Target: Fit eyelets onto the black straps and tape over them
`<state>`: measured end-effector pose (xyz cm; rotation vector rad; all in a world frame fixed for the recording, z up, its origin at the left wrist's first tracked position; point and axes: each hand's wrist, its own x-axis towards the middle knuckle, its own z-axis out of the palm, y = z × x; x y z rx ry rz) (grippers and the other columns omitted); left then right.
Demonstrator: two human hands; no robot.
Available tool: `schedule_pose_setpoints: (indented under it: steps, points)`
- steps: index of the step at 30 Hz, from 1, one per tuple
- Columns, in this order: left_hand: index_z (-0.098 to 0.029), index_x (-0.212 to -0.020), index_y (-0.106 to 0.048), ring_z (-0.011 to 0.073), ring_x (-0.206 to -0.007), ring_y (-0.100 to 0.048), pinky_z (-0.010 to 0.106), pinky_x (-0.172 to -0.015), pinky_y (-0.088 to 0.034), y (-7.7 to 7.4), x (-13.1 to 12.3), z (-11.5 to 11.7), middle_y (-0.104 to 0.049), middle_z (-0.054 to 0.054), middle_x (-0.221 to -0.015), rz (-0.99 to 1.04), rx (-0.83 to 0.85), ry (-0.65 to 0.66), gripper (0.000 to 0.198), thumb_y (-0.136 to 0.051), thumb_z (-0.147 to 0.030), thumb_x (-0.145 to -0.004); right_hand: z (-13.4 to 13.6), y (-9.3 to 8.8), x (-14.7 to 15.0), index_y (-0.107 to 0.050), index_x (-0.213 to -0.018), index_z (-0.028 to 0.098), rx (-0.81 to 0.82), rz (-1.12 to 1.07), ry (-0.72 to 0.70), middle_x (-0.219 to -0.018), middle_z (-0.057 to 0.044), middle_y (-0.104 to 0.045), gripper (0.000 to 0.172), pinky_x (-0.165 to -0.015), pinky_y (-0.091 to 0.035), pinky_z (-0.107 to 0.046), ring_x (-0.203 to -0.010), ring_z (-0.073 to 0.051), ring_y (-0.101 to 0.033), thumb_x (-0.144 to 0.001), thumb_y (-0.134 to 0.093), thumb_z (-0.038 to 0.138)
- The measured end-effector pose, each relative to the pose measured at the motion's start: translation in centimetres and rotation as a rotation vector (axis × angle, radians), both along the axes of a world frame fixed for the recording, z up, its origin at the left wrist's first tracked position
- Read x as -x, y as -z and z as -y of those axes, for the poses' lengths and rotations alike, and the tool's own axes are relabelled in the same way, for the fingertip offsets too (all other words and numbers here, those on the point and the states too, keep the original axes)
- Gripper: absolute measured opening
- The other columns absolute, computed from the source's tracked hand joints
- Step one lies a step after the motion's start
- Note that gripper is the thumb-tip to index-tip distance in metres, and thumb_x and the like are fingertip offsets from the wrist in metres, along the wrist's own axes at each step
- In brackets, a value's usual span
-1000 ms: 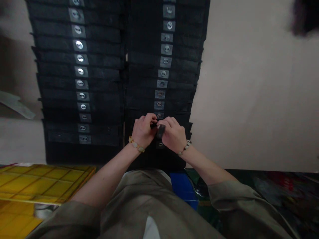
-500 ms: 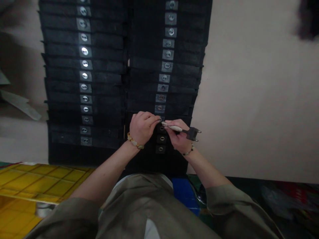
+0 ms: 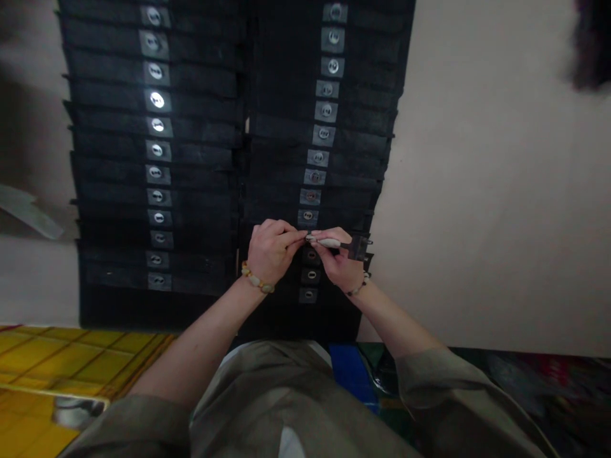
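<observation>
Two columns of black strips (image 3: 200, 149) run up the view, each strip carrying a round shell button on a small grey tag. My right hand (image 3: 337, 254) is shut on a slim white-handled tool (image 3: 328, 242) with a dark two-pronged end (image 3: 359, 247). The tool's tip sits against a button (image 3: 308, 238) low in the right column, partly hidden by my fingers. The fingertips of my left hand (image 3: 271, 250) pinch at that tip. Whatever lies between them is too small to tell.
A yellow gridded board (image 3: 81, 362) lies at lower left, and a blue box (image 3: 351, 372) sits below my right forearm. A pale wall (image 3: 487, 191) flanks the strips. A dark blurred object (image 3: 592, 44) hangs at top right above a dark cluttered surface (image 3: 525, 381).
A second ago my hands were bunched over a dark item. They have parted, showing the white-handled tool held across them, and its dark end has swung closer to my right hand.
</observation>
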<state>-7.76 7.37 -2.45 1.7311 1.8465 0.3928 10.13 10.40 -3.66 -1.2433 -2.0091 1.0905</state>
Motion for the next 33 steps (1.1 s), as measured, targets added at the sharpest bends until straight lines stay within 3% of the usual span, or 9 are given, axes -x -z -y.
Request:
schedule_pose_setpoints:
  steps: [5,9,14,17,21,26,29,33]
  points:
    - [-0.026,-0.103,-0.07,0.0233,-0.098,-0.06,0.037,-0.081,-0.041,-0.1,0.1,-0.1,-0.071,0.004,-0.098,0.029,0.025,-0.031,0.016,-0.06,-0.03,-0.09,-0.5,-1.6,1.3,-0.065,-0.096,0.021,-0.073,0.32,-0.075,-0.097,-0.007,-0.069,0.013,-0.081,-0.052,-0.033,-0.092,-0.021,-0.064,-0.094,-0.053,0.025]
    - [-0.024,-0.109,-0.059,0.0229,-0.098,-0.062,0.035,-0.081,-0.042,-0.5,0.6,-0.2,-0.071,0.003,-0.101,0.093,0.06,-0.071,0.024,-0.064,-0.025,-0.086,-0.8,-2.7,1.9,-0.063,-0.1,0.019,-0.128,0.446,-0.133,-0.098,-0.009,-0.066,0.014,-0.076,-0.05,-0.032,-0.092,-0.022,-0.059,-0.095,-0.051,0.024]
    - [-0.023,-0.107,-0.057,0.0238,-0.097,-0.061,0.034,-0.081,-0.042,-0.8,0.9,-0.2,-0.069,0.004,-0.101,0.119,0.042,-0.035,0.023,-0.06,-0.02,-0.085,-0.7,-4.3,3.5,-0.061,-0.107,0.023,-0.194,0.676,-0.277,-0.101,-0.009,-0.061,0.018,-0.052,-0.039,-0.027,-0.095,-0.023,-0.053,-0.096,-0.047,0.02]
    - [-0.022,-0.104,-0.057,0.0241,-0.094,-0.061,0.035,-0.08,-0.042,-1.0,0.8,-0.1,-0.069,0.004,-0.096,0.101,0.037,-0.067,0.018,-0.057,-0.02,-0.086,-0.5,-4.7,4.0,-0.061,-0.106,0.025,-0.23,0.744,-0.303,-0.101,-0.009,-0.061,0.019,-0.047,-0.032,-0.027,-0.094,-0.024,-0.051,-0.094,-0.048,0.017]
    - [-0.022,-0.103,-0.06,0.0229,-0.094,-0.062,0.035,-0.08,-0.044,-1.4,0.7,-0.3,-0.07,0.004,-0.097,0.117,0.057,-0.053,0.017,-0.06,-0.023,-0.086,0.0,-3.3,2.8,-0.064,-0.101,0.022,-0.272,0.61,-0.221,-0.092,-0.007,-0.064,0.016,-0.052,-0.039,-0.028,-0.087,-0.022,-0.054,-0.094,-0.05,0.019]
    - [-0.025,-0.105,-0.07,0.0208,-0.09,-0.061,0.035,-0.082,-0.044,-1.3,0.7,-2.5,-0.072,0.003,-0.097,0.059,-0.041,-0.006,0.018,-0.056,-0.028,-0.093,-0.8,-1.6,0.6,-0.065,-0.098,0.021,-0.147,0.133,-0.055,-0.093,-0.006,-0.07,0.009,-0.078,-0.053,-0.033,-0.088,-0.019,-0.064,-0.093,-0.057,0.023]
    - [-0.028,-0.101,-0.075,0.0221,-0.092,-0.058,0.036,-0.079,-0.043,-0.4,0.7,-4.0,-0.072,0.004,-0.093,-0.023,-0.128,0.036,0.02,-0.058,-0.033,-0.093,-2.8,-1.2,0.1,-0.064,-0.097,0.022,-0.095,-0.109,0.075,-0.097,-0.006,-0.071,0.007,-0.085,-0.055,-0.038,-0.092,-0.02,-0.068,-0.091,-0.062,0.025]
    - [-0.031,-0.095,-0.078,0.0208,-0.088,-0.057,0.035,-0.073,-0.039,0.6,0.8,-4.5,-0.072,0.004,-0.088,-0.061,-0.162,0.055,0.018,-0.061,-0.036,-0.091,-5.0,-0.3,-0.2,-0.065,-0.098,0.023,-0.061,-0.219,-0.052,-0.098,-0.005,-0.073,0.011,-0.081,-0.058,-0.037,-0.09,-0.019,-0.069,-0.088,-0.066,0.02]
